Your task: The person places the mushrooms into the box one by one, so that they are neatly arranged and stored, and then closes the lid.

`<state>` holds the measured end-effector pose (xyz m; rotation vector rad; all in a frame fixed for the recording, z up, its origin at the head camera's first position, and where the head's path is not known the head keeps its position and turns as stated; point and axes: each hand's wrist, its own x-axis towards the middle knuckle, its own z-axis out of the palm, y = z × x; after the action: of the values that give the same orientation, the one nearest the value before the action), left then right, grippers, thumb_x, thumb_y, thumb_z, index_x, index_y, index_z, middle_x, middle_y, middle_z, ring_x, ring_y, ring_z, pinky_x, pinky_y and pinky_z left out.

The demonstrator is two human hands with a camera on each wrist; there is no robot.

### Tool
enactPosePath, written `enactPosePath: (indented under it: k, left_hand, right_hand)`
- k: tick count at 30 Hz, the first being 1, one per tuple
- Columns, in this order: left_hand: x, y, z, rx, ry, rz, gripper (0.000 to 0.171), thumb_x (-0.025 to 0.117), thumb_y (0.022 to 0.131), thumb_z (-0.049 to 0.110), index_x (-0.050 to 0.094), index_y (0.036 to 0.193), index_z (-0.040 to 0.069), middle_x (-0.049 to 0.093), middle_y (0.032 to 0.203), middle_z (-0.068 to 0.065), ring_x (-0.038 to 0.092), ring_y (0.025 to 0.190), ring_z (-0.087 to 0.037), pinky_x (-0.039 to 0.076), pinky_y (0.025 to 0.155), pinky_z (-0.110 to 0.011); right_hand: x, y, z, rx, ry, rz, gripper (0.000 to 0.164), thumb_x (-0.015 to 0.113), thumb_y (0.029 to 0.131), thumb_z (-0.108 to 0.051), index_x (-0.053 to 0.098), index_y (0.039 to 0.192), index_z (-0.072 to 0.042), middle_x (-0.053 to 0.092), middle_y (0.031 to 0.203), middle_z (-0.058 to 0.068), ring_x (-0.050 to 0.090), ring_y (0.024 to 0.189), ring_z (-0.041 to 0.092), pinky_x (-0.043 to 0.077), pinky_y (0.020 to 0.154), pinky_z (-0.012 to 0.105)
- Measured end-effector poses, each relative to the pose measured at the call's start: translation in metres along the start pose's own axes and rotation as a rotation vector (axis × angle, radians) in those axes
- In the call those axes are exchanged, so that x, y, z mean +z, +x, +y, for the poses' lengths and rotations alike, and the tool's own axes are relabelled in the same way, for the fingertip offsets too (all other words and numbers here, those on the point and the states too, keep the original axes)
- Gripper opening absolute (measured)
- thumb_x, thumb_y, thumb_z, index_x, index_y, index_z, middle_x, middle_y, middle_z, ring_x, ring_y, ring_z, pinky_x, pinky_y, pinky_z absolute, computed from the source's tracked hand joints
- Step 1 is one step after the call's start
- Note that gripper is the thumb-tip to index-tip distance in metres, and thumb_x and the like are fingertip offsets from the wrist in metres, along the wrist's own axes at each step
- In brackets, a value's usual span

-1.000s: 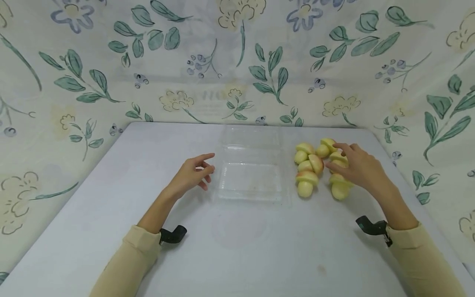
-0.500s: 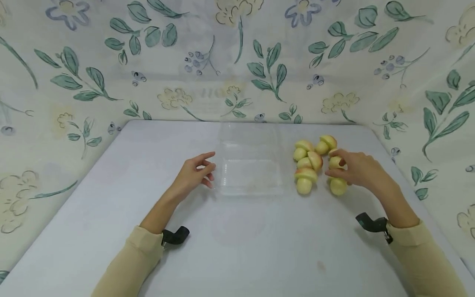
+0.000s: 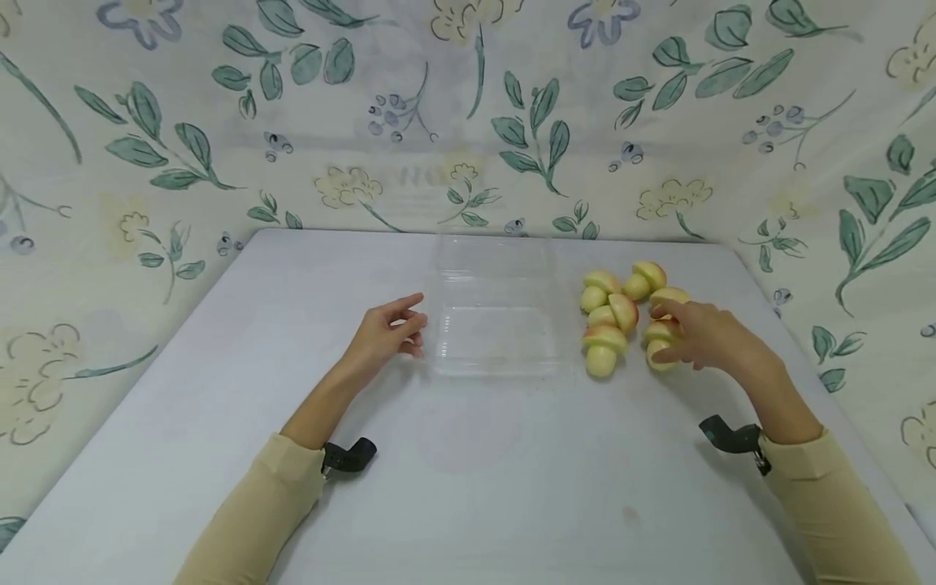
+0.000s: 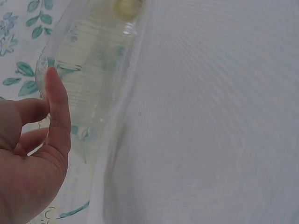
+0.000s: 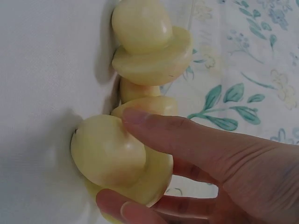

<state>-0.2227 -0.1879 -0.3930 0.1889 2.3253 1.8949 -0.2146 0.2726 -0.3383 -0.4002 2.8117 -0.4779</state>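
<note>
A yellow mushroom (image 3: 655,348) with a reddish cap is between the thumb and fingers of my right hand (image 3: 709,337). In the right wrist view the thumb presses one side of this mushroom's stem (image 5: 105,149), and the fingers lie on the other side. Right behind it, another mushroom (image 3: 669,296) is partly hidden by the hand. An open clear plastic box (image 3: 497,372) stands at mid-table, its lid (image 3: 493,253) folded back. Beside its left edge is my left hand (image 3: 383,331), loosely bent and holding nothing; the index finger (image 4: 58,107) looks close to the box wall.
Several similar mushrooms (image 3: 601,361) lie in a column right of the box, with one more (image 3: 644,280) at the back. A white table (image 3: 475,487) carries everything. A floral cloth (image 3: 468,122) hangs behind. Black wrist cameras (image 3: 351,455) sit on both wrists.
My right hand has come down and nearer from the back mushrooms to the front right one, which has tilted and shifted slightly left and back. The left hand has hardly moved.
</note>
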Motion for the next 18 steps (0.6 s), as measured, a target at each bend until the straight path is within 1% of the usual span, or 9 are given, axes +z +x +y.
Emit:
enactPosePath:
  k: [2, 5, 10, 13, 14, 18]
  left_hand:
    - [0.0000, 0.0006, 0.0012, -0.001, -0.002, -0.003, 0.057, 0.059, 0.098, 0.010, 0.037, 0.149, 0.001, 0.054, 0.107, -0.011, 0.060, 0.070, -0.007, 0.061, 0.063, -0.023]
    - [0.0011, 0.0011, 0.0016, -0.006, -0.003, 0.000, 0.056, 0.060, 0.097, 0.009, 0.038, 0.149, 0.001, 0.055, 0.109, -0.012, 0.061, 0.073, -0.008, 0.061, 0.065, -0.023]
    - [0.0029, 0.0005, 0.0039, -0.011, 0.009, 0.000, 0.056, 0.060, 0.097, 0.011, 0.039, 0.149, 0.002, 0.054, 0.113, -0.013, 0.062, 0.075, -0.009, 0.061, 0.065, -0.022]
    - [0.0028, -0.0004, 0.0044, -0.014, 0.028, 0.005, 0.056, 0.060, 0.098, 0.012, 0.039, 0.149, 0.004, 0.054, 0.112, -0.011, 0.062, 0.076, -0.010, 0.060, 0.063, -0.021]
    - [0.0027, -0.0005, 0.0042, -0.016, 0.030, 0.007, 0.056, 0.060, 0.098, 0.013, 0.039, 0.149, 0.004, 0.054, 0.112, -0.010, 0.062, 0.077, -0.010, 0.060, 0.063, -0.021]
    - [0.0030, 0.0001, 0.0030, -0.019, 0.009, 0.017, 0.056, 0.060, 0.098, 0.012, 0.040, 0.149, 0.005, 0.053, 0.110, -0.006, 0.061, 0.076, -0.009, 0.059, 0.061, -0.021]
  right_hand:
    - [0.0007, 0.0009, 0.0010, 0.001, -0.004, -0.009, 0.069, 0.081, 0.080, -0.029, 0.048, 0.135, -0.004, 0.056, 0.120, 0.029, 0.062, 0.058, 0.016, 0.052, 0.053, 0.029]
    - [0.0025, 0.0003, 0.0023, 0.010, -0.003, -0.026, 0.073, 0.082, 0.079, -0.029, 0.045, 0.137, -0.004, 0.049, 0.125, 0.032, 0.061, 0.061, 0.017, 0.053, 0.053, 0.029]
    - [0.0051, 0.0008, 0.0044, 0.005, -0.010, -0.041, 0.075, 0.083, 0.078, -0.027, 0.041, 0.138, -0.007, 0.043, 0.128, 0.033, 0.061, 0.069, 0.022, 0.053, 0.054, 0.030]
    - [0.0062, 0.0032, 0.0052, -0.008, -0.029, -0.035, 0.074, 0.083, 0.078, -0.025, 0.041, 0.137, -0.007, 0.043, 0.128, 0.032, 0.060, 0.076, 0.027, 0.052, 0.056, 0.031]
    - [0.0066, 0.0038, 0.0051, -0.013, -0.040, -0.029, 0.073, 0.083, 0.078, -0.026, 0.042, 0.136, -0.008, 0.044, 0.128, 0.032, 0.060, 0.080, 0.029, 0.053, 0.059, 0.033]
    - [0.0089, 0.0057, 0.0060, -0.038, -0.085, -0.002, 0.073, 0.083, 0.077, -0.029, 0.044, 0.135, -0.007, 0.047, 0.128, 0.031, 0.059, 0.096, 0.038, 0.053, 0.073, 0.048]
